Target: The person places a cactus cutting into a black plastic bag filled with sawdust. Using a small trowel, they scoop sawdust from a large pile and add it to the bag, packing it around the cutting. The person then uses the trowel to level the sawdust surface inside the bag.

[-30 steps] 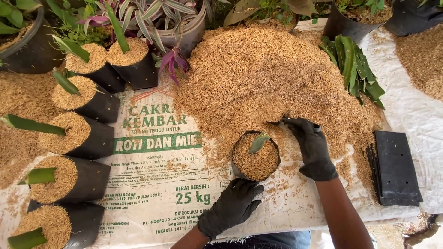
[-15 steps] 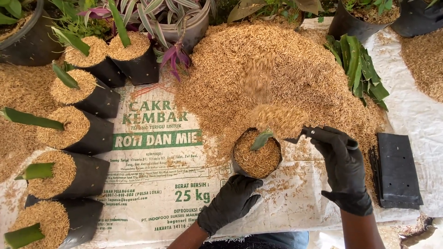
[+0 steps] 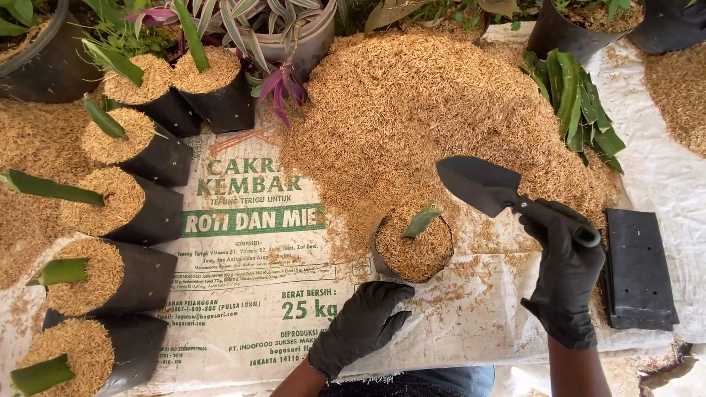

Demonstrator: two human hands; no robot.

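The black grow bag, brim-full of rice husk around a green cutting, sits at the husk pile's near edge. The right hand grips an empty black trowel just right of the bag; the left hand, fingers loosely curled and holding nothing, rests below it. Steadying the bag's rim and firming husk gently would keep the cutting upright.

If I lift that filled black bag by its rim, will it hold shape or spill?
The bag looks like thin soft plastic, so it would probably sag. Husks are heaped to the rim and loose, so some would likely spill. The cutting leans and may tip.
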